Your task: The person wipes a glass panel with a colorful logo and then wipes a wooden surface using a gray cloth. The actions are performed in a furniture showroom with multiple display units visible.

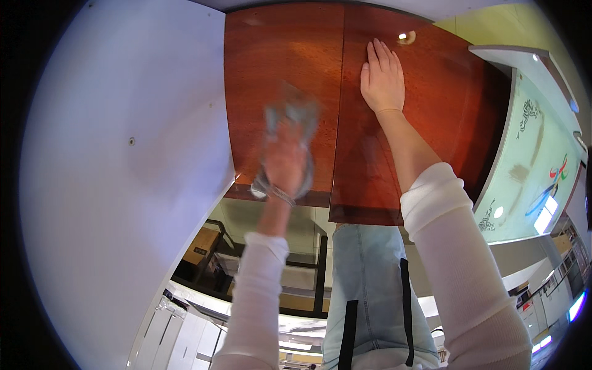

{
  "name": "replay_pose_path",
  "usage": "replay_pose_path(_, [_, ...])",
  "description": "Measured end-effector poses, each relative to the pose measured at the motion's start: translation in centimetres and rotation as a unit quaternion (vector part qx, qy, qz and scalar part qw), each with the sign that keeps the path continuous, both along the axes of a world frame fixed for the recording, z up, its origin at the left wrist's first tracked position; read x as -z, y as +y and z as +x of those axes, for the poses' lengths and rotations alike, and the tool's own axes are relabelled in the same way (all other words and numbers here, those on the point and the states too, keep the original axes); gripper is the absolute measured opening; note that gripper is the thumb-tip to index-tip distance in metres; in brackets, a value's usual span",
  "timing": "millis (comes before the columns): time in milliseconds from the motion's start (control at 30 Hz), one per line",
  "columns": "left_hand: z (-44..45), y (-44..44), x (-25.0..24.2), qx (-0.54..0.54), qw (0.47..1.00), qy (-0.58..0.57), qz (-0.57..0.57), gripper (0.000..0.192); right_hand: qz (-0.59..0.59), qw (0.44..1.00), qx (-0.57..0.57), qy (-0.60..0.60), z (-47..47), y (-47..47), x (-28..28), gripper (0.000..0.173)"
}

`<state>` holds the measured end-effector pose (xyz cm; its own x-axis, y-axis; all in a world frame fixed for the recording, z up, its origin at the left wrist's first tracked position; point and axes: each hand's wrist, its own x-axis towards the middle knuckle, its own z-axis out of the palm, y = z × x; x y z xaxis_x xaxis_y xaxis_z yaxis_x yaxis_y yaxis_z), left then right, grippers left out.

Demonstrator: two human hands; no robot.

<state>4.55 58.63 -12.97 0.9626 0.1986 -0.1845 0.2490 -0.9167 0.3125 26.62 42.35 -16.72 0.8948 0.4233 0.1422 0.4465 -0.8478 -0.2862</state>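
My left hand (pixel 284 159), blurred by motion, presses a grey cloth (pixel 296 106) onto the left panel of a glossy red-brown wooden surface (pixel 249 60). The cloth spreads out beyond the fingertips and under the palm. On the right panel (pixel 439 101) my right hand (pixel 383 85) lies flat, fingers together and pointing away, holding nothing. A narrow seam runs between the two panels. The right panel reaches a little nearer to my body than the left one.
A tall white panel (pixel 129 115) with small holes borders the left side. At the right stands a pale green glass panel (pixel 527 152) with painted figures. Below the surface, a black metal frame (pixel 320 273) and a cardboard box (pixel 201 245) are visible.
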Motion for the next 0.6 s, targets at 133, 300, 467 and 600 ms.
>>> replay_pose_path(133, [9.0,6.7,1.2,-0.051,0.994,-0.037,0.089,0.049,-0.002,1.000,0.002,-0.021,-0.2,0.2,-0.4,0.046])
replay_pose_path(300, [20.0,5.7,3.3,0.001,0.981,-0.180,0.074,0.045,-0.005,1.000,0.002,-0.027,-0.3,0.2,-0.3,0.045])
replay_pose_path(467, [17.7,-2.0,2.8,0.178,0.976,-0.119,0.033,0.045,0.003,1.000,0.000,-0.008,-0.2,0.0,-0.3,0.046])
replay_pose_path(600, [10.0,-4.3,0.2,0.161,0.987,-0.020,-0.003,0.048,-0.003,1.000,0.001,-0.003,-0.1,0.2,-0.7,0.047])
